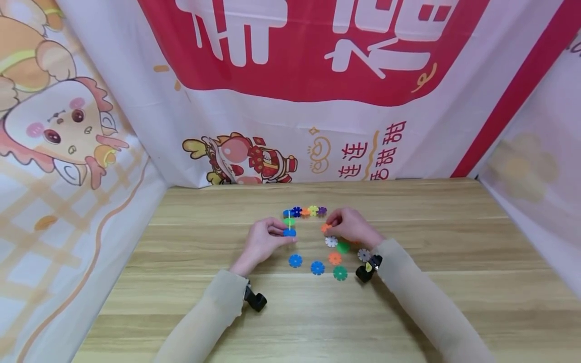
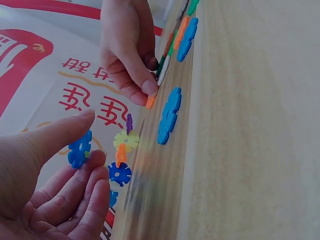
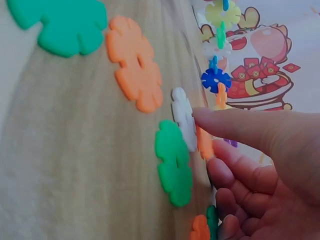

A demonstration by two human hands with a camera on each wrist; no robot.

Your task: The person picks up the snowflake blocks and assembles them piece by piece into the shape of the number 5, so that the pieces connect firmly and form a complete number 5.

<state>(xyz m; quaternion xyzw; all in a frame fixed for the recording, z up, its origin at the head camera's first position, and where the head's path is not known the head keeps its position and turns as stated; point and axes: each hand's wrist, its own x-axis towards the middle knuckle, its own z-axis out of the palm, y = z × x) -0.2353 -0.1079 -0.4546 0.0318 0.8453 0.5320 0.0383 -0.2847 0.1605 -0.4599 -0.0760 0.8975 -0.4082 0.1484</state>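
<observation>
In the head view my left hand (image 1: 265,239) pinches a blue snowflake disc (image 2: 80,149) between thumb and fingers. That disc is at the near end of an interlocked chain of snowflake discs, with a green disc (image 1: 289,221) further along it. The chain bends at the back and runs right through a dark blue disc (image 1: 297,212), an orange one and a yellow one (image 2: 126,141) to a purple disc (image 1: 322,210). My right hand (image 1: 351,226) pinches a separate orange disc (image 3: 204,142) near the tabletop. Beside its fingertips lies a white disc (image 3: 184,119).
Loose discs lie on the wooden table (image 1: 181,292): two blue ones (image 1: 295,260), an orange one (image 1: 335,258), a dark green one (image 1: 340,273), a green one (image 1: 343,247) and a grey one (image 1: 363,254). A printed cloth (image 1: 150,126) hangs behind the table.
</observation>
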